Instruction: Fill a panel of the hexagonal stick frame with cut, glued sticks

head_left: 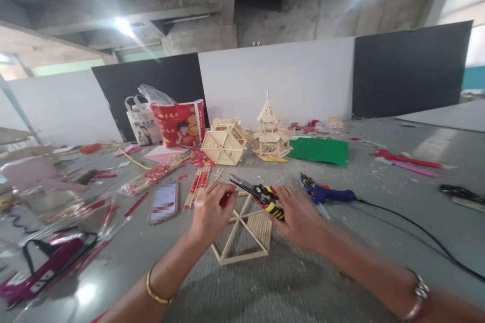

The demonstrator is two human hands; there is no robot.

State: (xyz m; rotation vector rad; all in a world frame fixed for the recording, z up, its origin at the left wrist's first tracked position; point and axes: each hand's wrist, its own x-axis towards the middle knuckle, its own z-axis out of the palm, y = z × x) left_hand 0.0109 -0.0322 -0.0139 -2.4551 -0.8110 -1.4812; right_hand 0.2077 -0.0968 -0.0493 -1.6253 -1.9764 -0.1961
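Observation:
My right hand is wrapped round the yellow-and-black handles of a pair of long-nosed pliers, whose jaws point left and away from me. To the left, my left hand is closed in a pinch beside the jaws; anything between its fingertips is too small or hidden to name. Beneath both hands lies a hexagonal frame of wooden sticks with spokes meeting in the middle. One of its wedges, on the right, is filled with a row of parallel sticks. My hands cover part of the frame's far side.
A stick pagoda model and another hexagonal stick structure stand behind. On the right lies a blue glue gun with its black cable. A phone, wrapped sticks, a green sheet and a red bag surround the work.

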